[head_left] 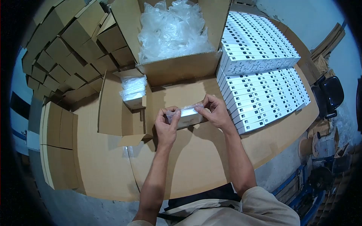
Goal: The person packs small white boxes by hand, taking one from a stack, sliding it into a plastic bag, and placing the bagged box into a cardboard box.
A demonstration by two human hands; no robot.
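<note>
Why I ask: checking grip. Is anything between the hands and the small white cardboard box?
Yes: a thin clear plastic bag covers the small white cardboard box, so left hand and right hand grip film, not cardboard.

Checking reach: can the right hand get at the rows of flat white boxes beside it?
Probably yes: the right hand sits close beside the rows of flat white boxes, nothing between, though it and the left hand hold a small plastic-wrapped white box.

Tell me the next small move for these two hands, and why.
Likely draw the clear bag fully over the small white box: left hand and right hand each pinch film at one end, and it looks bunched by the left hand. Wrapped boxes sit in the open carton nearby.
</note>
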